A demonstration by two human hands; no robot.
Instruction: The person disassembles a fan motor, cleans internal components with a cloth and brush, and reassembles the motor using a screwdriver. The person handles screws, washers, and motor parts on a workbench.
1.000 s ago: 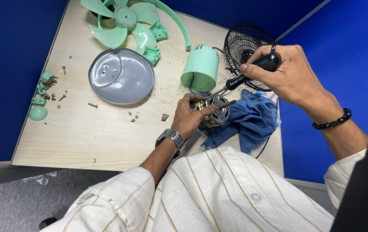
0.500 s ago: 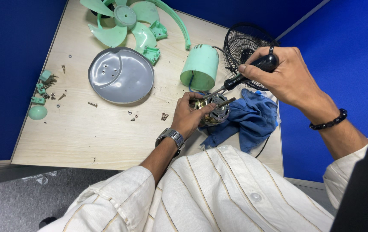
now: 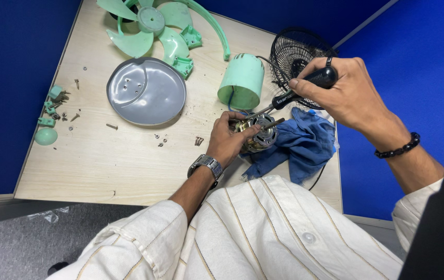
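Sleeve and watch: nearest to me is the cream striped sleeve [image 3: 242, 228], then the metal wristwatch [image 3: 207, 165] on my left wrist.
Left hand: my left hand [image 3: 228, 139] is curled shut around the fan motor [image 3: 259, 132], fingers over its top and near side, pinning it down.
Fan motor: it sits on the blue cloth [image 3: 299, 142] near the right edge of the wooden table [image 3: 102, 166] — bare metal, copper windings showing, a short shaft poking out to the right.
Handling: I judge it dense and heavy for its bulk, rigid, and prone to roll; the cloth under it should damp that. Best taken by the metal outer body, I think, not by the windings or thin wires, which look easy to damage.
Right hand: my right hand [image 3: 344, 93] is clamped on the black handle of the screwdriver [image 3: 297, 93], held above the cloth; the shank slants down-left to the motor's top, though I cannot make out the tip's seat.
Loose bits: small screws [image 3: 160, 140] lie just left of the motor, more hardware and green clips [image 3: 50, 106] by the left edge.
Middle: grey round cover [image 3: 145, 91], dished side up, and the green motor housing [image 3: 242, 80] lying on its side.
Far end: black wire grille [image 3: 294, 52] behind the right hand — green fan blade [image 3: 149, 26] at the top.
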